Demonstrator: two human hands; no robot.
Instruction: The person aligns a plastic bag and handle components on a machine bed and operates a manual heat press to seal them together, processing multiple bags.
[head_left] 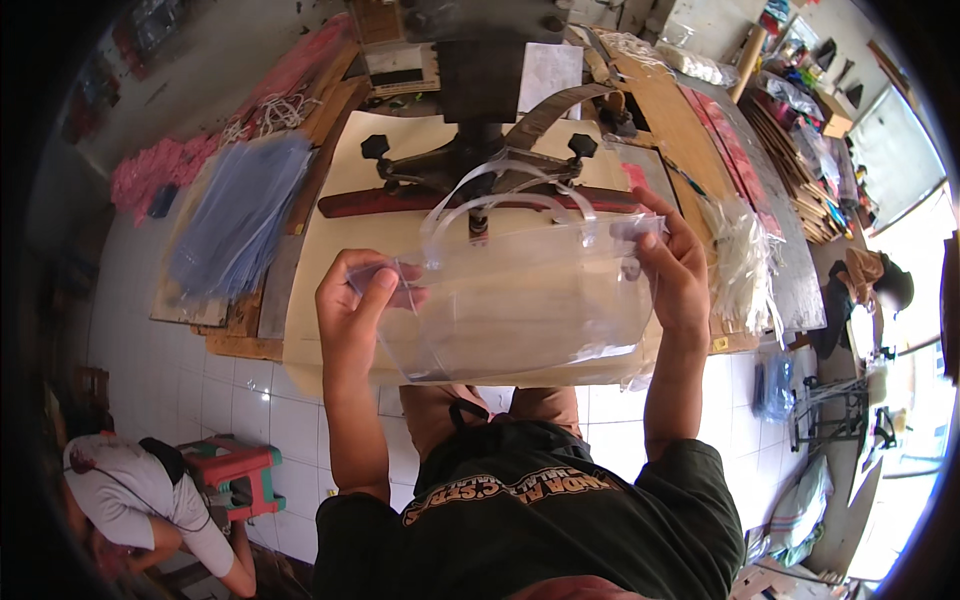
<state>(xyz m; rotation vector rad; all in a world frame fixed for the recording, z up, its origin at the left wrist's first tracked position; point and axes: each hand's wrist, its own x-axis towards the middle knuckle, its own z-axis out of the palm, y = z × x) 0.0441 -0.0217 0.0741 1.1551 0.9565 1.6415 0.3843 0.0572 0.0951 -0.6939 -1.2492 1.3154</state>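
A clear plastic bag (520, 300) with two see-through loop handles is stretched between my hands over the near edge of the work table. My left hand (365, 290) pinches its upper left corner, thumb on top. At the upper right corner, my right hand (675, 255) grips the plastic between thumb and fingers. The handles (510, 185) stand up from the bag's far edge. Just beyond the bag is a dark press machine (485, 90) with a long reddish bar (370, 203) and black knobs, above a cream sheet (320, 270).
A stack of bluish clear sheets (240, 215) lies on the table's left, near pink material (160, 175). White strips (745, 250) hang over the right side. Another person (150, 500) sits at lower left beside a red and green stool (240, 475). A further person (870, 280) is at far right.
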